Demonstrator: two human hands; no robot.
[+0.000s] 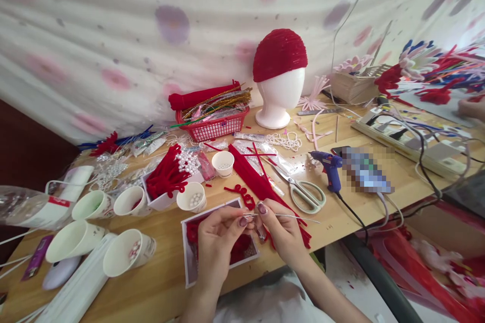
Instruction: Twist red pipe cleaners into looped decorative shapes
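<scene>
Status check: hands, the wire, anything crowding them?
Left hand and right hand both pinch a thin silver wire. Held above white tray of red pieces. Scissors and glue gun lie close right, not touching.

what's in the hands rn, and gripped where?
A thin silvery wire: both hands pinch its near end, left hand and right hand fingertips meeting; the rest sticks out free to the right.

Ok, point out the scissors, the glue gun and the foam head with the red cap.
scissors (303,192): head view, near the pivot, above the handles.
glue gun (330,167): head view, blue body.
foam head (279,98): head view, white face below the cap.
</scene>
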